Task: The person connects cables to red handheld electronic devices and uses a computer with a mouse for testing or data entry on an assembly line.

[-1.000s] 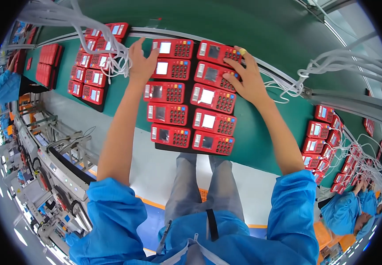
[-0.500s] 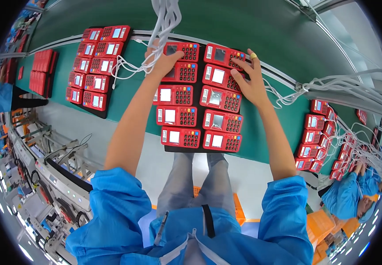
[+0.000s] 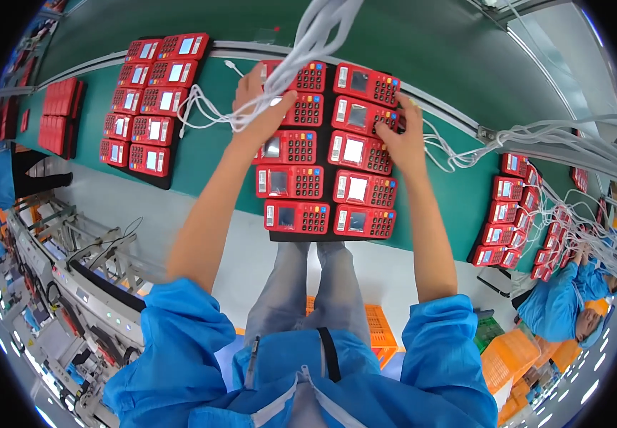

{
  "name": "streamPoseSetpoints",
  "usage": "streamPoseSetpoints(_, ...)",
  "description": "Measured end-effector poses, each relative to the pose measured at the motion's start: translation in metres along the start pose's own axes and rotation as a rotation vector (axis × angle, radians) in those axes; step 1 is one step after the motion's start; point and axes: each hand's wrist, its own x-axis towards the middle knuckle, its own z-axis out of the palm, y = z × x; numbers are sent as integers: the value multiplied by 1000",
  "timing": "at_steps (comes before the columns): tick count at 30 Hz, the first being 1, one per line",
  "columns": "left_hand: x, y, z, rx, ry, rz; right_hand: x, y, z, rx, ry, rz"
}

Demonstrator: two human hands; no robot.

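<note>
Red card payment terminals with black keypads stand in two columns on a black tray [image 3: 328,187] in front of me. My left hand [image 3: 257,110], fingers apart, rests at the far left of the tray beside a terminal [image 3: 304,110], its thumb over that terminal's edge. White cables partly cover this hand. On the right, my right hand [image 3: 403,139] has its thumb near the keypad of another terminal [image 3: 363,114] and its forefinger stretched toward the far right corner. Some screens glow white, such as on the terminal [image 3: 357,188]; others are dark.
White cables [image 3: 315,43] hang over the far left of the tray; more cables [image 3: 544,128] run along the right. Further terminals [image 3: 153,93] stand to the left on the green bench [image 3: 212,160], and others [image 3: 501,212] to the right. A co-worker [image 3: 558,303] is at the right.
Several screens have changed between lit and dark, the nearest pair now dark. My right hand has shifted slightly nearer along the terminals' right edge. The hanging cables appear further right.
</note>
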Motion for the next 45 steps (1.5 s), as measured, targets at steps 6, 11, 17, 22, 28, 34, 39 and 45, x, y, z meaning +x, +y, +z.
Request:
streamPoseSetpoints(6,-25,21,-10,61,-41,-31,13,-10,-6,60,-39,81)
streamPoseSetpoints(11,-19,14,-13,77,-33,-91,-36,-23,-16,1,144,-74)
streamPoseSetpoints(17,-13,13,-9,-8,-188,-235,-71,-4,-7,93,45,149)
streamPoseSetpoints(22,-32,14,-27,36,-185,-284,-65,-11,1,62,63,141)
streamPoseSetpoints(28,-68,21,-32,40,-209,-74,-51,-12,-3,-53,55,120)
streamPoseSetpoints(34,-73,15,-37,-13,-251,-101,-75,-16,-15,12,44,208)
streamPoseSetpoints(39,-66,16,-36,-17,-252,-68,-120,-11,-25,268,51,230)
streamPoseSetpoints(45,-65,29,-39,-119,-260,-220,-129,-12,-22,114,-23,249)
